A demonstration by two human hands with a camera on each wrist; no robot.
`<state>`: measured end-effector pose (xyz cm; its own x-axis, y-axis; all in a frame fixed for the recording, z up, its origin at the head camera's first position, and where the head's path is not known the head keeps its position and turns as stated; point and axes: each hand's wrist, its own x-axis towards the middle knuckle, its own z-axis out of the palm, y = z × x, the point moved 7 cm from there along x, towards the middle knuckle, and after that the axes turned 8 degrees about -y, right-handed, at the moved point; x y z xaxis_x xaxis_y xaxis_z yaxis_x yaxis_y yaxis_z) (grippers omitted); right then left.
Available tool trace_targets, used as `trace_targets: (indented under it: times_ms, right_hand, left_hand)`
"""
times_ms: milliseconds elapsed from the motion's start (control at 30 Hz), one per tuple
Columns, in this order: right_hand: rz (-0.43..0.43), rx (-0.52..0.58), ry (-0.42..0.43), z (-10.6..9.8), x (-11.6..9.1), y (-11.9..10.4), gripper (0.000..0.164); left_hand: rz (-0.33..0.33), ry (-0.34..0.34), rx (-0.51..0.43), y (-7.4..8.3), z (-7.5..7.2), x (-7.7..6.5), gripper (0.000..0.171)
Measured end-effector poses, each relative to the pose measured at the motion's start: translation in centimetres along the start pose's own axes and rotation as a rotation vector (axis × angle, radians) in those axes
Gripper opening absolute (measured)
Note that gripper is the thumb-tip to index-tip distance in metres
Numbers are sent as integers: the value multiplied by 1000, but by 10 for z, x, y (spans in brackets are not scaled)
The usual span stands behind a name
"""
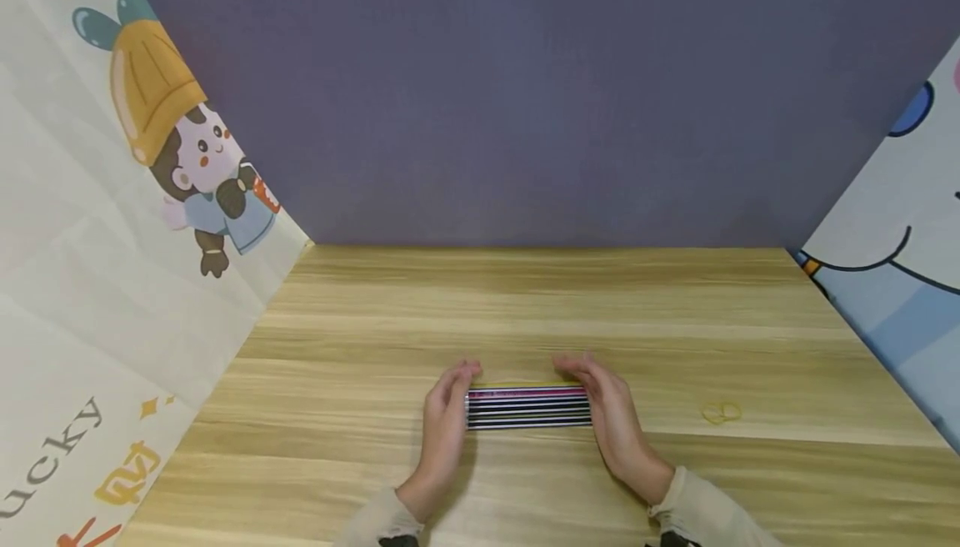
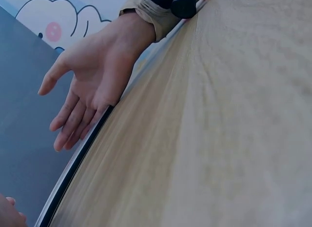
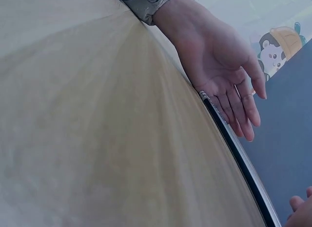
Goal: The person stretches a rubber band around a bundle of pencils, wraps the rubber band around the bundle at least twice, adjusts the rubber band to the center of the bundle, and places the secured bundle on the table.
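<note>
Row of slim black-white-pink sticks [image 1: 528,410] | done: aligned between left grip [image 1: 446,418] and right grip [image 1: 617,426], both spread | seemingly left: thin yellow loops [image 1: 722,412], unused, outside right grip

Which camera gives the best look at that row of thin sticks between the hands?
The head view: it looks down on the row of sticks, showing nearly its whole length and its stripes side by side. Both wrist views show it only at a low slant, as a narrow dark strip.
</note>
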<state>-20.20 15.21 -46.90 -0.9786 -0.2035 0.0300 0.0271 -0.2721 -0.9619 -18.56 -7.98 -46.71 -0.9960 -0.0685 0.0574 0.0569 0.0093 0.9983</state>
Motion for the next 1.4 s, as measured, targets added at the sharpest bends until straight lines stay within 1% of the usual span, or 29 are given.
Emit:
trace_targets:
  times_ms: [67, 200, 300, 367, 500, 633, 700, 767, 833, 867, 933, 1000, 1067, 1133, 1200, 1267, 1300, 1400]
  right_hand:
    - [-14, -3, 7, 0, -1, 0, 55]
    - [-44, -6, 14, -1, -1, 0, 48]
    - [-21, -1, 46, -2, -1, 2, 40]
    - [-2, 7, 74, -2, -1, 3, 32]
    - [11, 11, 129, -3, -3, 4, 21]
    - [0, 1, 151, -2, -5, 3, 21]
    - [-5, -9, 133, -2, -4, 1, 24]
    - [8, -39, 91, -2, -3, -1, 28]
    - [42, -117, 43, -3, -2, -3, 33]
    - [63, -162, 15, -4, -2, -4, 34]
    - [96, -267, -58, -6, -1, -7, 36]
    - [95, -412, -161, -4, 0, -11, 38]
    - [76, -536, -287, -1, 0, -15, 46]
    - [33, -708, -405, 3, -2, -20, 58]
    - [-7, -879, -494, 6, -4, -23, 68]
    - [-43, -1023, -549, 8, -5, -26, 74]
    - [-65, -1086, -566, 9, -5, -27, 75]
    - [-100, -1200, -601, 13, -6, -30, 73]
  left_hand:
    - [9, 0, -6, 0, 0, 0, 32]
    - [14, -32, -14, 0, 2, 0, 23]
    - [24, -59, -7, 0, 2, 0, 31]
    - [29, -63, -2, 0, 1, -1, 37]
    - [38, -56, -4, -1, 2, -1, 38]
    - [13, -42, 17, 0, 0, -1, 35]
    - [-6, -39, 25, 2, -2, 0, 33]
    - [-29, -62, 37, 4, -5, 3, 30]
    - [-50, -111, 50, 7, -8, 6, 28]
    - [-56, -148, 60, 8, -9, 7, 28]
    - [-54, -241, 103, 12, -10, 10, 28]
    - [-40, -341, 184, 16, -11, 12, 31]
    - [1, -440, 312, 22, -10, 12, 38]
    - [47, -529, 462, 27, -9, 11, 48]
    - [103, -610, 604, 32, -7, 9, 60]
    - [162, -675, 732, 36, -3, 7, 68]
    - [177, -701, 786, 36, -2, 7, 72]
    - [226, -752, 932, 37, 4, 6, 80]
